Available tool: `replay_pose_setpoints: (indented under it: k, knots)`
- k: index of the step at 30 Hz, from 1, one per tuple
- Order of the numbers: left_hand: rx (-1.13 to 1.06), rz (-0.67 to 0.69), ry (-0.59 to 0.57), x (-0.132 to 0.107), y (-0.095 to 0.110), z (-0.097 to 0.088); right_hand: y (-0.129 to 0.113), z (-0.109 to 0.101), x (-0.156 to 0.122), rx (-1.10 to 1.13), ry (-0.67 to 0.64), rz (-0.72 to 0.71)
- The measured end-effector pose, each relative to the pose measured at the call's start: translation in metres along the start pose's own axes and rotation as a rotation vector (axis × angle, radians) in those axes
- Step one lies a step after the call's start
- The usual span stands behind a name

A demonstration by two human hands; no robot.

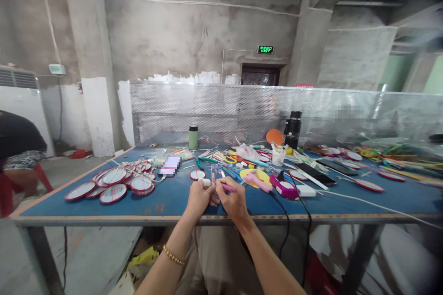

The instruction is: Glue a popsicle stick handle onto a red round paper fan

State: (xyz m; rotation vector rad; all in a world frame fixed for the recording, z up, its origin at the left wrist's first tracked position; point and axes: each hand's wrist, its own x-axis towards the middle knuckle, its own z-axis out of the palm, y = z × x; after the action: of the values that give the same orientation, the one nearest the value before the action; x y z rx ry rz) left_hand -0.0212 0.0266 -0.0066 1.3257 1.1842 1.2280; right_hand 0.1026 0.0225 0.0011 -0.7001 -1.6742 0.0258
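Observation:
My left hand [201, 197] is closed near the table's front edge, with white wrapping [205, 182] around a finger or the thumb. A narrow flat strip [213, 173] stands up from between its fingertips; what it is made of I cannot tell. Close beside it, my right hand [233, 199] grips a pink pen-like stick [227, 187], its end near the left fingertips. Just beyond the hands lies a small round white disc with a red rim [197, 175]. To the right are a pink glue gun [258, 181] and a yellow disc [245, 174].
Red-rimmed discs [113, 193] are piled on the left beside a phone [170, 166]. Pliers [200, 163], a white cup [278, 156], a black flask [293, 129] and a green bottle [193, 137] stand or lie farther back. Black cables [287, 221] hang over the right front edge. Someone sits far left.

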Motion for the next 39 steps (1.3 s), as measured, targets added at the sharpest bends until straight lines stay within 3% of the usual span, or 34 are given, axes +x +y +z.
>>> replay_pose_setpoints:
  k: [39]
  knots:
    - [-0.002, 0.03, -0.006, 0.0003, -0.0022, -0.001, 0.0007, 0.0001, 0.0, -0.017, 0.043, 0.006]
